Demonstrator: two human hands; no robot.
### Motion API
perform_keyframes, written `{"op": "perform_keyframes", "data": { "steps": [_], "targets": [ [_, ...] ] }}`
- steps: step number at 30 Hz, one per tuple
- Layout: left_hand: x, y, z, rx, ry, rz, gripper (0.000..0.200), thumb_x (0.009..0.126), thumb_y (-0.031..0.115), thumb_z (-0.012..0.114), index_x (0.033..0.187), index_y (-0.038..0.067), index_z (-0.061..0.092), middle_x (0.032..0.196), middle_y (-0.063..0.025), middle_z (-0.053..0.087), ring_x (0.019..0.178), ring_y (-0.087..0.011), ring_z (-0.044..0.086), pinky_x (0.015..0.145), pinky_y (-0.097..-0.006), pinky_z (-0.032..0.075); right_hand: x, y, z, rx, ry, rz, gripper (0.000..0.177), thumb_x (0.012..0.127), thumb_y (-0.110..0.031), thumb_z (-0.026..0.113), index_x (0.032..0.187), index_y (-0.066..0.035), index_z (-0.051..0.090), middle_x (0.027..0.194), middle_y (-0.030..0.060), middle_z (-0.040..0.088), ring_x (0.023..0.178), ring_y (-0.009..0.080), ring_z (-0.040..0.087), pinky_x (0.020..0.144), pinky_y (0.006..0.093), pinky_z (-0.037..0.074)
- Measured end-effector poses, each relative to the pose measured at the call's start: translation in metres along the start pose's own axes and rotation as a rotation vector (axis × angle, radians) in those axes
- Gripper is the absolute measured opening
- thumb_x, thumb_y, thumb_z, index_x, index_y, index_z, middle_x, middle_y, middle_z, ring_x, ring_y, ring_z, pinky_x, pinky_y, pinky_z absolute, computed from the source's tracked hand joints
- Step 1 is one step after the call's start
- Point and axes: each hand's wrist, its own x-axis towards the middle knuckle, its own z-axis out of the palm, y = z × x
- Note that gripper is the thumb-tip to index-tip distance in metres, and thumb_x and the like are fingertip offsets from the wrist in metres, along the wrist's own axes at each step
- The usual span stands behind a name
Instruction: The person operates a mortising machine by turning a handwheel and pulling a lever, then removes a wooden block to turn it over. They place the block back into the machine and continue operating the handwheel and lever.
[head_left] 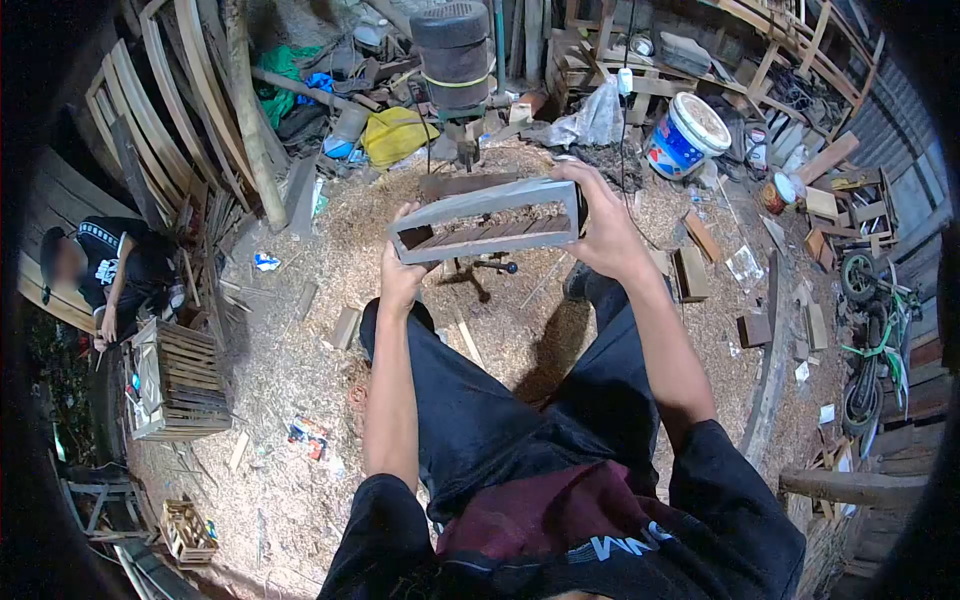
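A long rectangular wooden frame (pixel 490 243), greyish on its edges and open through the middle, is held up in front of me, above my knees. My left hand (pixel 402 270) grips its left end, and my right hand (pixel 600 225) is wrapped round its right end. Brown slats show through the frame's opening. Behind and below the frame, part of a metal tool with a dark round knob (pixel 511 268) is visible; the frame hides the rest of it.
A drill-like machine (pixel 453 60) stands at the back beside a yellow sack (pixel 397 136). To the right are a paint bucket (pixel 688 137), wood blocks (pixel 690 274) and a small green bike (pixel 878 350). Another person (pixel 110 270) sits at the left near a slatted crate (pixel 185 382).
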Motion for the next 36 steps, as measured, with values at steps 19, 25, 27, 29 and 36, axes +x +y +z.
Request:
{"op": "perform_keyframes", "data": {
  "steps": [19, 25, 27, 29, 36],
  "targets": [
    [-0.009, -0.032, 0.008, 0.492, -0.001, 0.093, 0.072, 0.059, 0.001, 0.082, 0.125, 0.005, 0.054, 0.115, -0.0116, 0.063, 0.109, -0.0212, 0.06, 0.093, -0.0338, 0.049, -0.071, 0.086, 0.057, 0.116, 0.068, 0.244, 0.106, 0.062, -0.001, 0.081, 0.148, -0.012, 0.021, 0.139, 0.0199, 0.043, 0.133, 0.0365, 0.039, 0.11, 0.0437, 0.034],
    [-0.012, -0.03, 0.023, 0.904, 0.035, 0.371, 0.075, 0.053, 0.007, 0.082, 0.123, 0.006, 0.055, 0.12, -0.0152, 0.061, 0.115, -0.0344, 0.057, 0.095, -0.0397, 0.047, -0.084, 0.091, 0.084, -0.034, 0.171, 0.144, 0.07, 0.07, -0.014, 0.077, 0.132, -0.012, 0.045, 0.143, 0.0206, 0.035, 0.137, 0.0425, 0.027, 0.112, 0.0506, 0.025],
    [-0.011, -0.033, 0.023, 0.975, 0.043, 0.358, 0.072, 0.056, 0.007, 0.081, 0.123, 0.007, 0.055, 0.122, -0.0153, 0.061, 0.117, -0.034, 0.056, 0.096, -0.04, 0.047, -0.084, 0.089, 0.088, -0.092, 0.187, 0.047, 0.05, 0.074, -0.021, 0.075, 0.119, -0.009, 0.058, 0.142, 0.0206, 0.038, 0.137, 0.0414, 0.029, 0.111, 0.0513, 0.023],
    [-0.007, -0.037, 0.022, 1.014, 0.033, 0.362, 0.071, 0.056, 0.004, 0.078, 0.124, 0.008, 0.055, 0.124, -0.0152, 0.06, 0.118, -0.0338, 0.054, 0.096, -0.0407, 0.047, -0.084, 0.102, 0.101, -0.134, 0.161, 0.211, 0.03, 0.077, -0.03, 0.073, 0.097, -0.008, 0.071, 0.139, 0.0219, 0.042, 0.137, 0.0406, 0.03, 0.109, 0.0554, 0.02],
    [-0.012, -0.046, 0.032, 1.149, -0.01, 0.412, 0.066, 0.061, 0.003, 0.073, 0.124, 0.009, 0.053, 0.124, -0.0119, 0.06, 0.12, -0.0312, 0.054, 0.097, -0.0418, 0.047, -0.069, 0.151, 0.175, -0.097, 0.082, 0.666, 0.037, 0.068, -0.036, 0.078, 0.093, -0.008, 0.075, 0.111, 0.0186, 0.067, 0.118, 0.0375, 0.053, 0.102, 0.0487, 0.039]
  ]
}}
